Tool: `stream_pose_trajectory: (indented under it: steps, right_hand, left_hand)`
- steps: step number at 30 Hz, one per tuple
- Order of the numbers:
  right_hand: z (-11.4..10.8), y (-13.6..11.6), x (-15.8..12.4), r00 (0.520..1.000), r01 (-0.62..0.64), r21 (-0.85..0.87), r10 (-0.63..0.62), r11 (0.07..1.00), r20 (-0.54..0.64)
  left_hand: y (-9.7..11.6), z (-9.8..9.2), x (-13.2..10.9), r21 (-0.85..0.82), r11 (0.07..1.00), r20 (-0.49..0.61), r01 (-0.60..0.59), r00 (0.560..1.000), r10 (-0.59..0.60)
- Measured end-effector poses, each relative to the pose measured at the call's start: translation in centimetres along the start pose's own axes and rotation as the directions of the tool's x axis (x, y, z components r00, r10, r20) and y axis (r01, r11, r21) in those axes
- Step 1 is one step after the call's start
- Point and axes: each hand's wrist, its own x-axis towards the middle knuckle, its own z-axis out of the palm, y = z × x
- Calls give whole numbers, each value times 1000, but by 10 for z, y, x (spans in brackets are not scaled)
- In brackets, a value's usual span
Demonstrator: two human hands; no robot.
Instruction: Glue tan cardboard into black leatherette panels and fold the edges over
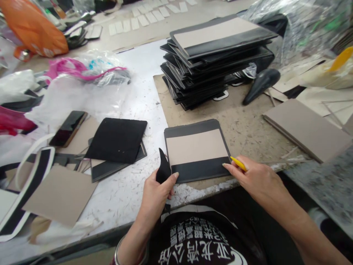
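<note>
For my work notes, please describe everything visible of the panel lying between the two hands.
The panel is flat, thin and roughly rectangular, its far right corner clipped. A broad beige band runs between two dark strips; it looks like leather or coated board. It lies, slightly turned, on the brown sheet before the stack. The left hand touches its near left corner, the right hand its near right.

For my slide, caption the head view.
Left hand holding black material, right hand holding a yellow tool, at a dark-banded panel.
</note>
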Motion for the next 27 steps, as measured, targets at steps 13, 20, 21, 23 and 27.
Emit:
stream_pose_trajectory:
  steps: [13,20,21,23,27]
  right_hand:
    - [13,12,1,999,-13,11,12,1000,32]
    - [4,6,4,993,-61,89,51,994,110]
    - [3,5,4,992,-60,91,49,994,115]
    - [0,3,5,991,-47,90,36,995,127]
    - [-5,0,5,990,-3,69,-6,998,137]
  left_hand:
    - [-2,-1,2,-64,998,23,-10,1000,12]
    - [-4,-2,3,-80,997,38,-17,999,20]
    - [-4,-2,3,-80,997,38,-13,999,16]
    - [-5,-2,3,-73,997,33,-5,999,7]
    - [-4,-2,3,-59,998,29,-11,1000,13]
